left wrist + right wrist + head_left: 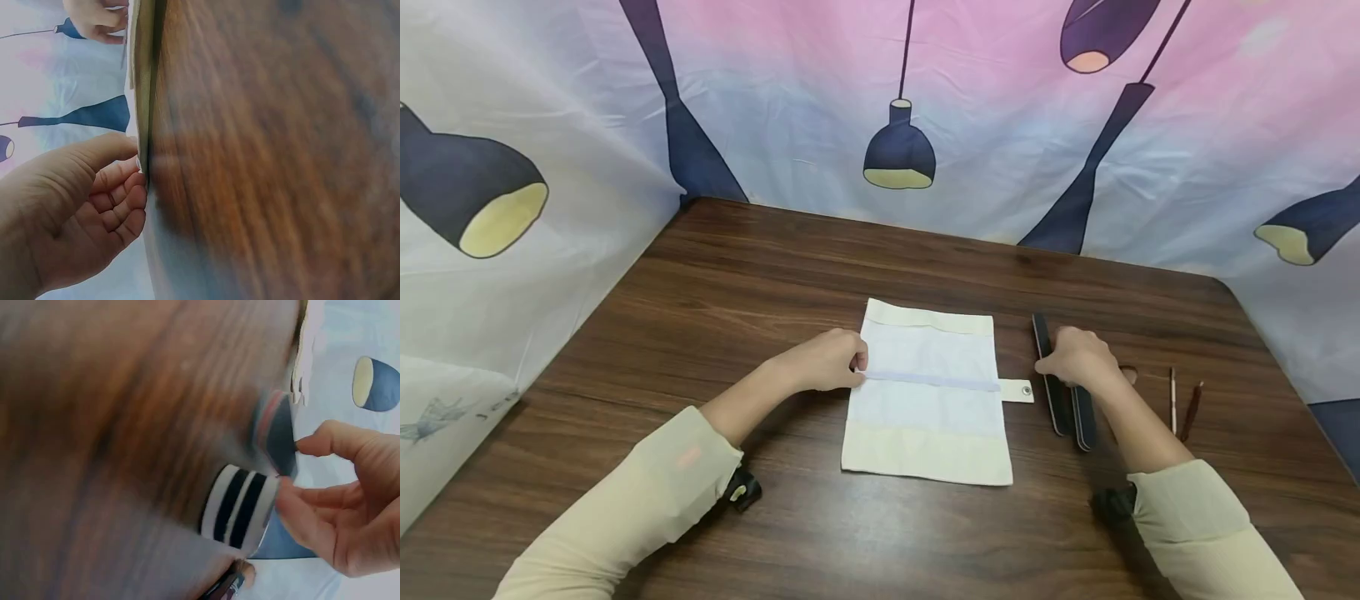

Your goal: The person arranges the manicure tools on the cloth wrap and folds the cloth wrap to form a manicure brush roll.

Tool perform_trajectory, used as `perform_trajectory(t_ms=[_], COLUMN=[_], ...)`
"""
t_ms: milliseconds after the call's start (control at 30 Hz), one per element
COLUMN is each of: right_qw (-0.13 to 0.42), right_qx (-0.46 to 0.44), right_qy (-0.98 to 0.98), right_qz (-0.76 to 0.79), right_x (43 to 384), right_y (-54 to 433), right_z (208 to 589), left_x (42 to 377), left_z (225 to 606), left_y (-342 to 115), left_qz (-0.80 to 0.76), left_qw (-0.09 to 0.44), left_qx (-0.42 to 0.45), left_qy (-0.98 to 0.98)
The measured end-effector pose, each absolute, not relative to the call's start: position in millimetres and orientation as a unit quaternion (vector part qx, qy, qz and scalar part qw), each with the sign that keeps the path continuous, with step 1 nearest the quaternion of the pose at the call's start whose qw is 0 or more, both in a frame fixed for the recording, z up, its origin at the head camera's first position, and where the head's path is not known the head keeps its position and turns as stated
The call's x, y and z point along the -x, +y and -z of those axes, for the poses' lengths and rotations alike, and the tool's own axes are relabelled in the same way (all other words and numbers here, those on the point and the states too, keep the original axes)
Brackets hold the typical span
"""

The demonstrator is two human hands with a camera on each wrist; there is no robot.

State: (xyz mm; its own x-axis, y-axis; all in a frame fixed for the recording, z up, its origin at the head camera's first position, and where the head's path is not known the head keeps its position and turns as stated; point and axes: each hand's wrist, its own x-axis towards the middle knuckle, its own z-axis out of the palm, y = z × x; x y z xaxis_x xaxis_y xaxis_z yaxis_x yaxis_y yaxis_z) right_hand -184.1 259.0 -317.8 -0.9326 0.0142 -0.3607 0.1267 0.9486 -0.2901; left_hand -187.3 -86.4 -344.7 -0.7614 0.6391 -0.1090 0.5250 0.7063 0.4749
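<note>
An off-white cloth roll-up case (917, 350) lies spread out, with a pale band across its middle and a snap strap (1017, 391) at its right. My left hand (831, 360) pinches its left edge between thumb and fingers beside the band. My right hand (1077, 362) is over two black nail files; its thumb rests on the left nail file (1062, 412). In the right wrist view the fingertips touch the second nail file (231, 506), whose end shows black and white layers. A gap shows between the thumb and those fingertips. The hand hides the files' far parts in the head view.
Right of my right hand lie a thin white-and-brown stick (1173, 398) and a dark red-brown tool (1191, 410). A small brown end (1129, 375) pokes out beside the hand. The dark wooden table (760, 275) meets a lamp-printed curtain (805, 142) behind and at both sides.
</note>
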Motion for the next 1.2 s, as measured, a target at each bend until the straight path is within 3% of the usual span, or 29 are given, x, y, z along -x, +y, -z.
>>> perform_trajectory(t_ms=[200, 367, 500, 800, 1200], right_qw=[0.132, 0.043, 0.004, -0.004, 0.040], right_qx=[-0.006, 0.019, 0.013, -0.019, -0.015], right_qy=[0.950, 0.931, 0.903, 0.847, 0.804], right_qz=[0.283, 0.363, 0.430, 0.531, 0.593], right_x=[186, 190, 198, 221, 233], right_y=[253, 230, 206, 148, 97], right_z=[308, 297, 289, 282, 313], left_x=[186, 187, 186, 183, 182], left_z=[345, 346, 345, 342, 342], left_y=[-88, -90, -91, -88, -89], left_qz=[-0.214, -0.212, -0.212, -0.216, -0.220], left_qw=[0.131, 0.124, 0.119, 0.098, 0.075], left_qx=[-0.319, -0.325, -0.327, -0.336, -0.339], left_qy=[0.914, 0.913, 0.913, 0.912, 0.912])
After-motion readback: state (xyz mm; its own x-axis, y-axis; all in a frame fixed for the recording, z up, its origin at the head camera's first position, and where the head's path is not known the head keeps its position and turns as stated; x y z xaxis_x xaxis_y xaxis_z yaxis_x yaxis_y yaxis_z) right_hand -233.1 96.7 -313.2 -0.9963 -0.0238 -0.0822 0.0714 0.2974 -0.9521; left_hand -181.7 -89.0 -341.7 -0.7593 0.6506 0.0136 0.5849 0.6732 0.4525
